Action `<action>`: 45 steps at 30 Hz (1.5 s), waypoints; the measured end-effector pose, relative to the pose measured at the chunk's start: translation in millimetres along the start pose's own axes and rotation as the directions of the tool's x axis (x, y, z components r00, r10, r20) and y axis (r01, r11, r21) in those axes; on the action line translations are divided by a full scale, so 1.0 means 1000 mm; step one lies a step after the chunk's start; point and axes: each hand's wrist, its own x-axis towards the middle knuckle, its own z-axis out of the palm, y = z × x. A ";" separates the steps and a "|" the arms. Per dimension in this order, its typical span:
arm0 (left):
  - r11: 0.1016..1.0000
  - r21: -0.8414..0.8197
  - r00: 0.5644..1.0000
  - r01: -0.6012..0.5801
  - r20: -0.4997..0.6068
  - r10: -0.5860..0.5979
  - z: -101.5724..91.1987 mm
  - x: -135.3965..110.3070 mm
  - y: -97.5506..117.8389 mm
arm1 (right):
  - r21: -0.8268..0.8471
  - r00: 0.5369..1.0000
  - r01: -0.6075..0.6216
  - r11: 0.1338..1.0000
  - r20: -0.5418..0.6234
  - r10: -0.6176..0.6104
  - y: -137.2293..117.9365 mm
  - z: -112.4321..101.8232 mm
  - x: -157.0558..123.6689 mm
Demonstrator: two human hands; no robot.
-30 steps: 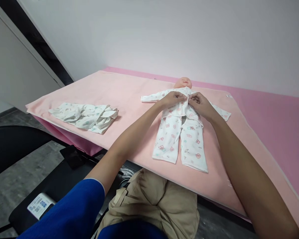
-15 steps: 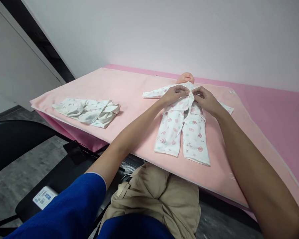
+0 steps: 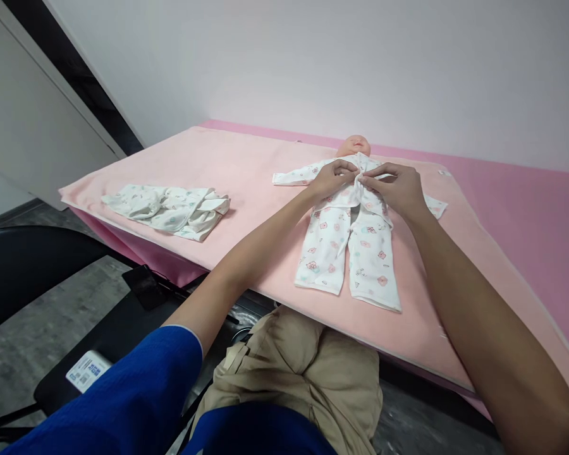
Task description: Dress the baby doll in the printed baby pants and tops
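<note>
A baby doll [image 3: 354, 146] lies on its back on the pink towel [image 3: 246, 170], dressed in a white patterned shirt [image 3: 298, 176] and matching trousers [image 3: 351, 249]. My left hand [image 3: 330, 178] and my right hand [image 3: 394, 187] meet over the doll's chest. Both pinch the front edges of the shirt, fingers closed on the fabric where the two sides come together. The doll's body and arms are hidden by the clothes; only its head shows.
A second set of folded white baby clothes [image 3: 168, 210] lies on the towel at the left. The pink table [image 3: 526, 215] stands against a white wall. A black chair [image 3: 23, 265] and a phone [image 3: 145, 286] are at lower left.
My hands stay pinched on the shirt front; the right hand's fingers have shifted slightly on the fabric. The view has drifted a little.
</note>
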 end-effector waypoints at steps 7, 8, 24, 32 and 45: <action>0.999 -0.032 0.999 0.032 -0.010 -0.033 0.000 0.013 -0.016 | 0.031 0.997 -0.031 0.999 -0.064 0.032 -0.011 0.003 -0.003; 0.999 -0.037 0.999 0.037 -0.007 -0.038 -0.001 0.014 -0.018 | 0.033 0.997 -0.029 0.999 -0.064 0.032 -0.012 0.004 -0.003; 0.996 0.075 0.999 -0.047 0.013 0.047 -0.003 0.018 -0.018 | -0.093 0.998 0.024 0.995 -0.051 -0.029 -0.008 0.005 -0.001; 0.941 0.330 0.990 -0.068 -0.098 0.106 0.012 0.004 -0.007 | -0.161 0.997 0.032 0.986 -0.064 -0.043 0.001 0.005 0.003; 0.971 0.223 0.986 -0.084 -0.119 0.113 0.009 0.005 -0.018 | -0.027 0.998 0.025 0.999 0.059 -0.023 0.001 -0.006 -0.001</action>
